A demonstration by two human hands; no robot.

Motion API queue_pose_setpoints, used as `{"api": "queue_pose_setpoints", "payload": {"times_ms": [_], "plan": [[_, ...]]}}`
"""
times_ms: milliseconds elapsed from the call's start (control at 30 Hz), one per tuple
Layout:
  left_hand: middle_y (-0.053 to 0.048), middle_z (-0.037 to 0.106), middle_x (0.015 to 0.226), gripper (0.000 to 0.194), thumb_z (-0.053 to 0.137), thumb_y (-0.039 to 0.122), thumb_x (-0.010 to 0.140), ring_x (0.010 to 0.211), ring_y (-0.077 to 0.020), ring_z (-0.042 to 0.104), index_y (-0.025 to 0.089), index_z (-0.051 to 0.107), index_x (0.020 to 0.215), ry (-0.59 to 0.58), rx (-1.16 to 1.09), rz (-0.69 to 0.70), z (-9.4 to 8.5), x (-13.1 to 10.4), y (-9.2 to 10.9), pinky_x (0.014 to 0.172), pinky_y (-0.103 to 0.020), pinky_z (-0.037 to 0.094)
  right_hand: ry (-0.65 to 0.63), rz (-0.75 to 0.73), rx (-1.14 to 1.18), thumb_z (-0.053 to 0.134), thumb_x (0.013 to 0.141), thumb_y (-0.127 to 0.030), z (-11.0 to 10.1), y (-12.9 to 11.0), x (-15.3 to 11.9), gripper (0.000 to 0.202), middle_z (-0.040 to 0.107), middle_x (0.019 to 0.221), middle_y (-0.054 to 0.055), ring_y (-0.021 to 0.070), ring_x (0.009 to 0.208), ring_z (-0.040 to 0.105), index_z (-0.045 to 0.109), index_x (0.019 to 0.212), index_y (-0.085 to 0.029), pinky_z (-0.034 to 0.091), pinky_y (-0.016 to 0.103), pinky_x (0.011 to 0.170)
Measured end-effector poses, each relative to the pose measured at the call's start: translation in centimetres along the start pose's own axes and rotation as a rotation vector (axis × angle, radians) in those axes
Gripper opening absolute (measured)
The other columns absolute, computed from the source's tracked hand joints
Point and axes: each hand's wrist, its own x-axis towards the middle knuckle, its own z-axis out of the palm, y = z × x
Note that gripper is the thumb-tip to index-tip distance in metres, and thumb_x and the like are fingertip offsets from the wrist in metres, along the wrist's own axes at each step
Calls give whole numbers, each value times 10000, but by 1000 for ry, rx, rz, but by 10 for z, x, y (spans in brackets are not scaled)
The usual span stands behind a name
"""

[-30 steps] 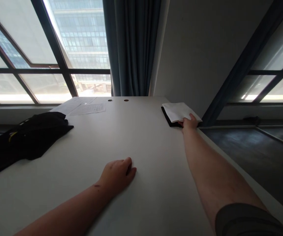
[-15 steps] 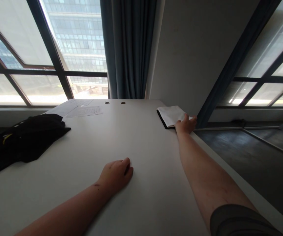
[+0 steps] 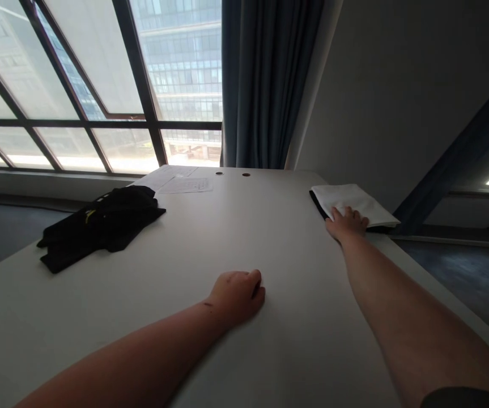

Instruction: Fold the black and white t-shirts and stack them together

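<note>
Pressing my right hand (image 3: 348, 221) palm-down on the near edge of a folded white cloth (image 3: 361, 198), fingers spread and released, lying flat on top rather than grasping. Cloth sits far right on the white table (image 3: 265, 238), close to its right edge. Black layer (image 3: 317, 204) under the cloth, peeking out at its left side and again at the near right; can't tell what it is. My left hand (image 3: 238, 296) is loosely clenched, resting on the table near the middle, well apart from the cloth; inside of the curl is hidden. Small dark mark on that wrist. Dark sleeve (image 3: 460, 398) on my right arm, bottom right corner.

Further out: black garment (image 3: 108, 221) lying crumpled on the left side of the table, small yellow mark and some white marks on it. Paper sheets (image 3: 188, 185) beyond it toward the far edge, overlapping, print too small to read. Two round holes (image 3: 246, 174) just beside the sheets at the far edge. Behind the table: blue-grey curtain (image 3: 265, 85), dark-framed window (image 3: 153, 68) left of it, grey wall (image 3: 375, 102) right.
</note>
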Motion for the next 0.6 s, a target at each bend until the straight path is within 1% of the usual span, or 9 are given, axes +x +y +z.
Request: {"api": "queue_pose_setpoints", "payload": {"times_ms": [100, 167, 233, 267, 333, 433, 500, 533, 600], "plan": [[-66, 785, 996, 214, 499, 394, 980, 911, -259, 735, 258, 658, 1024, 2, -4, 21, 1, -1, -1, 786, -362, 512, 7, -12, 10, 464, 994, -548, 0, 1, -3, 670, 258, 1703, 222, 446, 1547, 221, 478, 1588, -237, 174, 676, 1188], [-65, 783, 989, 216, 505, 396, 977, 902, -256, 733, 259, 665, 1028, 7, -3, 53, 1, -1, -6, 773, -359, 512, -2, -25, 23, 509, 987, -546, 1, 0, -6, 665, 242, 1713, 236, 451, 1564, 204, 508, 1573, -231, 162, 660, 1198], [-62, 780, 972, 218, 507, 391, 978, 888, -252, 726, 261, 675, 1027, 22, 3, 89, 0, 1, -20, 764, -354, 511, -20, -42, 38, 520, 989, -520, -1, -1, -14, 646, 239, 1718, 242, 442, 1579, 200, 527, 1562, -222, 159, 626, 1216], [-56, 777, 962, 216, 513, 390, 977, 882, -246, 721, 264, 682, 1024, 40, 10, 91, -1, 3, -30, 766, -348, 510, -29, -48, 44, 511, 992, -505, -2, -3, -20, 642, 238, 1720, 242, 435, 1585, 199, 524, 1564, -213, 161, 606, 1227], [-47, 769, 945, 207, 530, 381, 975, 880, -235, 709, 266, 697, 1016, 101, 33, 43, -8, 9, -59, 784, -335, 507, -38, -51, 51, 480, 998, -484, -8, -6, -35, 651, 231, 1723, 247, 426, 1593, 192, 503, 1578, -188, 171, 574, 1243], [-67, 752, 978, 194, 540, 323, 977, 935, -238, 688, 245, 711, 1027, 220, 75, -131, -29, 17, -118, 849, -335, 506, -18, -67, 46, 456, 996, -464, -18, -14, -68, 678, 234, 1714, 271, 452, 1592, 179, 467, 1597, -151, 211, 584, 1237], [-107, 729, 1112, 206, 540, 256, 968, 1089, -269, 653, 222, 709, 1083, 308, 107, -249, -49, 15, -163, 957, -371, 488, 8, -158, 44, 429, 1005, -464, -25, -20, -94, 687, 273, 1685, 308, 481, 1580, 194, 459, 1596, -116, 251, 612, 1219], [-133, 696, 1219, 225, 562, 239, 954, 1191, -297, 609, 209, 706, 1126, 356, 124, -314, -59, 11, -186, 1023, -405, 462, 25, -242, 50, 402, 1016, -468, -28, -22, -107, 689, 300, 1662, 331, 491, 1573, 207, 466, 1588, -89, 270, 620, 1212], [-207, 556, 1445, 339, 560, 207, 947, 1367, -382, 475, 164, 666, 1267, 459, 156, -456, -76, -5, -233, 1112, -524, 381, 62, -417, 76, 349, 1032, -450, -33, -26, -134, 674, 371, 1612, 357, 481, 1565, 243, 518, 1543, -45, 285, 614, 1218]]}}
